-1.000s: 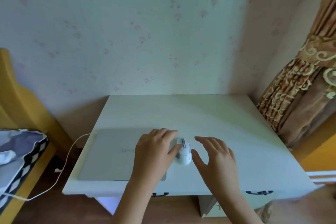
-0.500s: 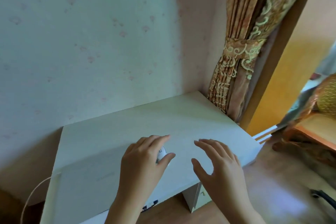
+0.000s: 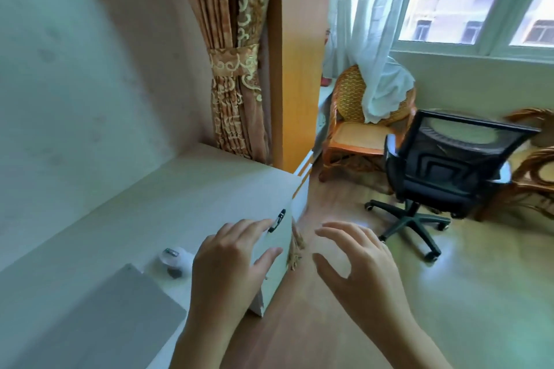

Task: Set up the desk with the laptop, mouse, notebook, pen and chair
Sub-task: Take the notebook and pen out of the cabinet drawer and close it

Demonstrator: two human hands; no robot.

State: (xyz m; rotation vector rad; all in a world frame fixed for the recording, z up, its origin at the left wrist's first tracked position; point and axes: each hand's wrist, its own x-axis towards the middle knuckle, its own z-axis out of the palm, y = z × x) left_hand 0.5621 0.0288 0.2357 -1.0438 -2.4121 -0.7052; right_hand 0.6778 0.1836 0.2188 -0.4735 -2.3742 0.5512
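Observation:
A closed grey laptop [image 3: 99, 317] lies on the pale desk [image 3: 180, 195] at the lower left. A white mouse [image 3: 175, 260] rests on the desk just right of the laptop. My left hand [image 3: 230, 266] hovers over the desk's front edge, right of the mouse, fingers apart and empty. My right hand [image 3: 356, 266] is held out over the floor, fingers spread, holding nothing. A black mesh office chair [image 3: 449, 171] on wheels stands on the floor to the right, its back toward me. No notebook or pen is in view.
A tied orange curtain [image 3: 233, 93] and a wooden post [image 3: 293, 69] stand beyond the desk's far end. A wicker chair [image 3: 353, 129] with white sheer cloth on it sits under the window. Another wicker piece [image 3: 533, 171] is at the far right.
The view has swung right, from the desk toward the window and chairs. My left hand has come off the mouse, which stays on the desk. Both hands stay empty.

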